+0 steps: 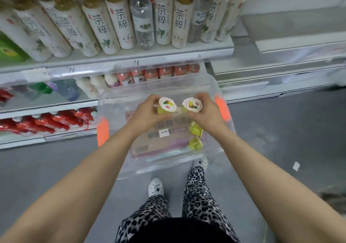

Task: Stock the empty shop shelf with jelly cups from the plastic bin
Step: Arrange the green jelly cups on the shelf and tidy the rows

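Note:
My left hand (pixel 145 114) grips a yellow jelly cup (pixel 167 105) with a white printed lid, held above the clear plastic bin (pixel 119 108). My right hand (pixel 206 112) grips a second jelly cup (pixel 192 104) of the same kind beside it. Both cups sit lid-up, close together but apart. Down in the bin, two more yellow jelly cups (pixel 195 136) lie at the right side, next to a flat cardboard pack (pixel 159 139). The bin has orange handles (pixel 102 130) and stands on the grey floor in front of the shelves.
Tea and water bottles (pixel 121 23) fill the upper shelf. Lower shelves hold small pink bottles (pixel 159 73) and red packets (pixel 46 121). An unstocked white shelf unit (pixel 290 55) stands to the right. My feet (pixel 155 186) stand just behind the bin.

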